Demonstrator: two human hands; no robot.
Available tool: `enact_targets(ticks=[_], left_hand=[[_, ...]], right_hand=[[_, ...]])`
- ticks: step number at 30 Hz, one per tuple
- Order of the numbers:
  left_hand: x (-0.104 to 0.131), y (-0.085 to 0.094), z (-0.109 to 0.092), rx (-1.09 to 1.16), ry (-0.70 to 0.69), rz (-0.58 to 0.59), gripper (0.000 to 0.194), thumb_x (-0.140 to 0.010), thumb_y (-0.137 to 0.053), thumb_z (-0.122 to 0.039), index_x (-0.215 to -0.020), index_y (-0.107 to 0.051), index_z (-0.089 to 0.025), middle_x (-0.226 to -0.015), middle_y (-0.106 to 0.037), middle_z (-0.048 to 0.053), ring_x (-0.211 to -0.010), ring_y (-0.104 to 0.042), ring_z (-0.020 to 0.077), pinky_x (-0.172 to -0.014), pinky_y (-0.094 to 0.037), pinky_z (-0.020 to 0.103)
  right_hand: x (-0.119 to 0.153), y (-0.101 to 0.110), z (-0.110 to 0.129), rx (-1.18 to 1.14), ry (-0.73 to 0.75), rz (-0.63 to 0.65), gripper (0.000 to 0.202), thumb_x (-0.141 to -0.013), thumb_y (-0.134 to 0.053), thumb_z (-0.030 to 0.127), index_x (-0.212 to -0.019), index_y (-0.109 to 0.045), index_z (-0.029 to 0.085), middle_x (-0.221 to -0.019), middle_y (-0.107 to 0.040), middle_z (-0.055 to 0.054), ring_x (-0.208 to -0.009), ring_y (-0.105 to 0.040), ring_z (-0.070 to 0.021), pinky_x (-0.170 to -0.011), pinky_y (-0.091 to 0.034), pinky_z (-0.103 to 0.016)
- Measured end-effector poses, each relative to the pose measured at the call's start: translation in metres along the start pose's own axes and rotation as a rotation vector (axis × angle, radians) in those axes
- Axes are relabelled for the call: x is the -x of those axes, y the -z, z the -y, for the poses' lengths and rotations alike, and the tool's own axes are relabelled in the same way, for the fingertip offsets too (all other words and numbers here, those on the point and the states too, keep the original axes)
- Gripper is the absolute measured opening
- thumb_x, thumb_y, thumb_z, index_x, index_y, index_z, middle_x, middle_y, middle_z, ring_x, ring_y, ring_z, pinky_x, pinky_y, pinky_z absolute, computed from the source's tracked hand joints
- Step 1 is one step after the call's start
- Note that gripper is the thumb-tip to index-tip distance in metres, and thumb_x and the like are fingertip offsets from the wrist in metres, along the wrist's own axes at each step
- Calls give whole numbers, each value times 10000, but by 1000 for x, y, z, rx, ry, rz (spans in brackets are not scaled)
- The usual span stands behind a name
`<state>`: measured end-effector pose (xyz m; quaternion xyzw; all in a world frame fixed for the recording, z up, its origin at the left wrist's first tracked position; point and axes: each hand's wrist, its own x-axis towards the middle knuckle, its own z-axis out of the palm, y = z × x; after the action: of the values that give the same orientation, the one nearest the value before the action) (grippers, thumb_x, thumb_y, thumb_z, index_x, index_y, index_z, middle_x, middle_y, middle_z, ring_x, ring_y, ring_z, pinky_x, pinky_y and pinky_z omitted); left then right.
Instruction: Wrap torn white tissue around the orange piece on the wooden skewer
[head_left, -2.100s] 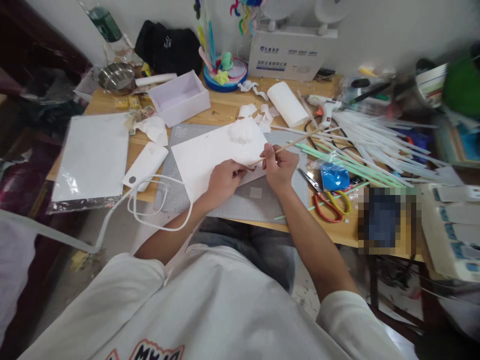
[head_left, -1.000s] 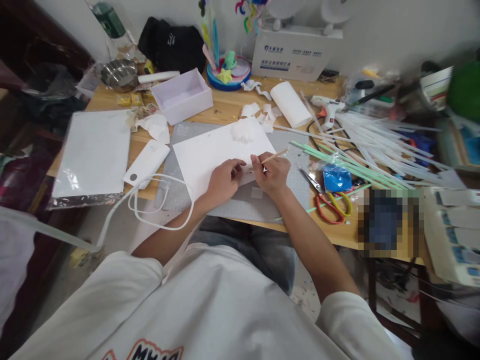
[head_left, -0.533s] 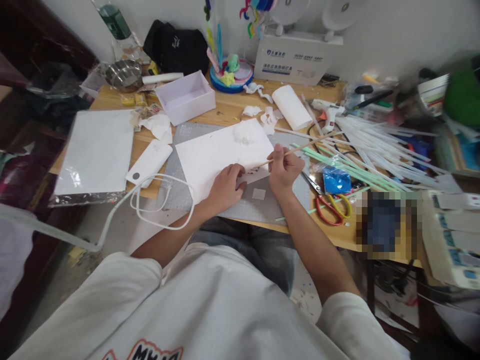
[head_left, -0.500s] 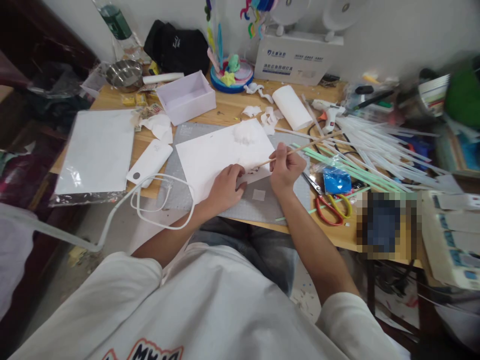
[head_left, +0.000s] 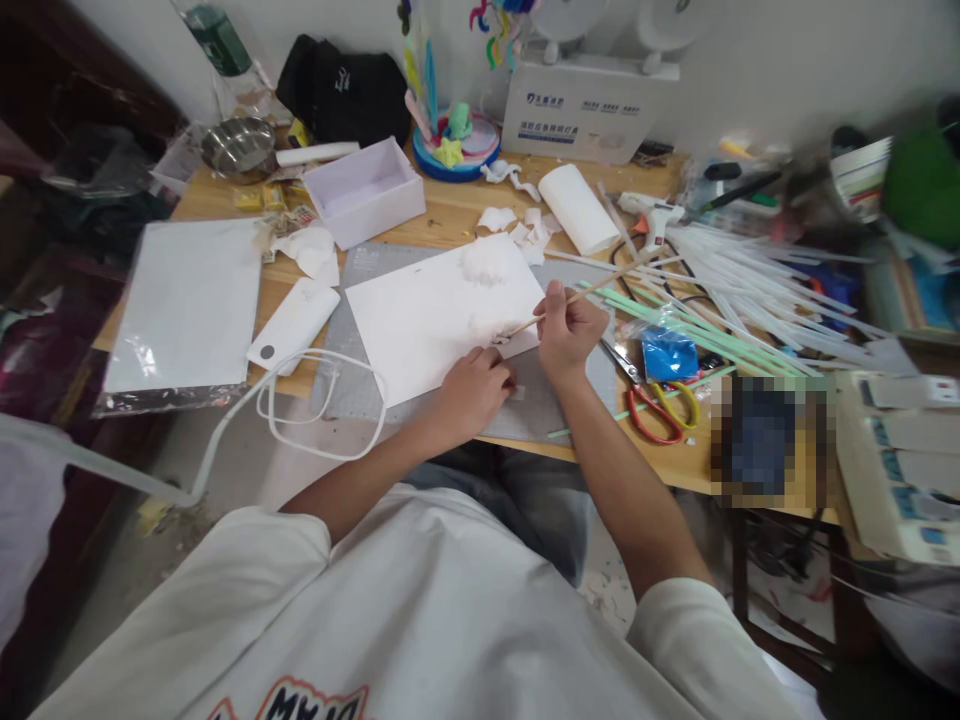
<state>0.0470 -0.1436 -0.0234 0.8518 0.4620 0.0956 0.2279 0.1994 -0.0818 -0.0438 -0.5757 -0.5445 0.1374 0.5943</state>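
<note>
My right hand [head_left: 572, 328] is closed around a thin wooden stick [head_left: 611, 275], which slants down to the left. Its lower tip touches a small whitish clump with dark specks [head_left: 501, 335] near the right edge of a white sheet of paper [head_left: 412, 325]. Farther back on the sheet lies a fluffy white mound [head_left: 486, 262]. At the sheet's near edge rests my left hand [head_left: 478, 392], palm down, fingers loosely bent and seemingly holding nothing. A small clear square [head_left: 517, 394] lies partly beside its fingertips on the grey cutting mat [head_left: 544, 405].
Scissors [head_left: 658, 412], a blue packet [head_left: 670, 354], and green and white strips [head_left: 750, 290] lie to the right, with a glue gun [head_left: 654, 220] behind. A white power bank [head_left: 294, 322] with a looped cable lies left. A lilac box [head_left: 366, 195] and paper roll [head_left: 577, 208] stand behind.
My left hand has slid right and slightly toward me, off the paper and partly over the clear square. The right hand still grips the stick, and the view has shifted slightly.
</note>
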Motion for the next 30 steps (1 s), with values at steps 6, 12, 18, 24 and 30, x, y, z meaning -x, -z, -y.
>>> enact_targets(ticks=[6, 12, 18, 24, 30], left_hand=[[11, -3, 10, 207, 14, -103, 141, -995, -543, -158, -1000, -685, -160, -1042, -700, 87, -1043, -630, 231, -973, -512, 372], [14, 2, 30, 403, 161, -199, 186, -924, -588, -100, -1022, -710, -201, -1002, -761, 33, -939, -698, 184, -918, -538, 324], [8, 4, 35, 309, 173, -206, 202, -927, -607, -147, -1027, -767, -220, -1032, -783, 39, -970, -709, 201, -961, -535, 350], [-6, 6, 35, 216, 121, -195, 219, -958, -560, -161, -963, -773, -214, -1021, -774, 49, -998, -691, 231, -911, -514, 362], [-19, 7, 34, 194, 167, -249, 206, -958, -578, -196, -991, -778, -233, -1045, -747, 59, -1016, -666, 230, -870, -508, 349]], right_hand=[[1, 5, 11, 35, 63, 163, 632, -984, -430, 617, -521, -545, 203, -425, -441, 37, -427, -419, -72, -506, -298, -281], [4, 2, 15, 66, 87, 241, 623, -977, -446, 603, -507, -533, 205, -428, -477, 28, -427, -455, -76, -508, -311, -283], [2, 0, 11, 58, 18, 165, 602, -975, -448, 624, -565, -582, 205, -440, -465, 40, -437, -444, -76, -520, -310, -284], [1, 0, 10, 39, -5, 156, 595, -973, -454, 628, -575, -586, 205, -446, -464, 42, -445, -430, -75, -526, -312, -283], [1, 0, 11, 54, -1, 141, 602, -970, -450, 642, -579, -593, 206, -439, -450, 46, -445, -433, -78, -528, -317, -285]])
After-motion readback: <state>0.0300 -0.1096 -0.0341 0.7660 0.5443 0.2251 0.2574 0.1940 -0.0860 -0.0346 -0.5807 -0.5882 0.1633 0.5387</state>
